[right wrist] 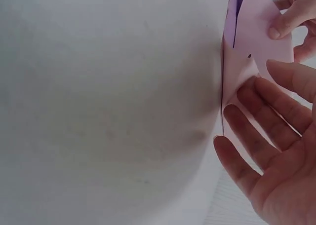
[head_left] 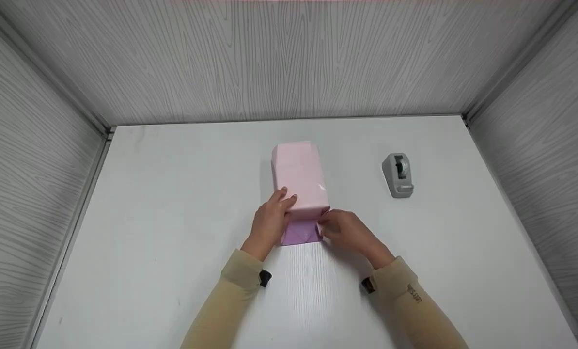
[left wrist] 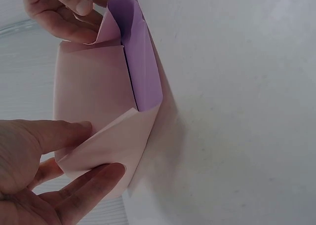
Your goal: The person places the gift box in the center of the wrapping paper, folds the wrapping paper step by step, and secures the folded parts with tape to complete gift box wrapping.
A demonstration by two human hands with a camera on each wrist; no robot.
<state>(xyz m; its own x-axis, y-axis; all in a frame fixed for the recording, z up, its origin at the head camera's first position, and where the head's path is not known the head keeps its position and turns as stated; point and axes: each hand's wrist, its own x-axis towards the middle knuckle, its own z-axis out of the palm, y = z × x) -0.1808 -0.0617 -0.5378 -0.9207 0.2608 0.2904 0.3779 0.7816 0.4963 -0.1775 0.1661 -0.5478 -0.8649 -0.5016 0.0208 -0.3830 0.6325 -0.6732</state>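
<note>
Currently, your left hand (head_left: 268, 222) is gripping the pink box (head_left: 298, 173) at frame centre, probably for steadiness; your right hand (head_left: 346, 231), fingers loosely extended, is pressing the paper flap (right wrist: 237, 67), presumably controlling the fold.

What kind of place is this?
It looks like a little work booth, maybe for wrapping things: a white table with grey wood-patterned panels on three sides, and a tape dispenser and pink package on top.
</note>
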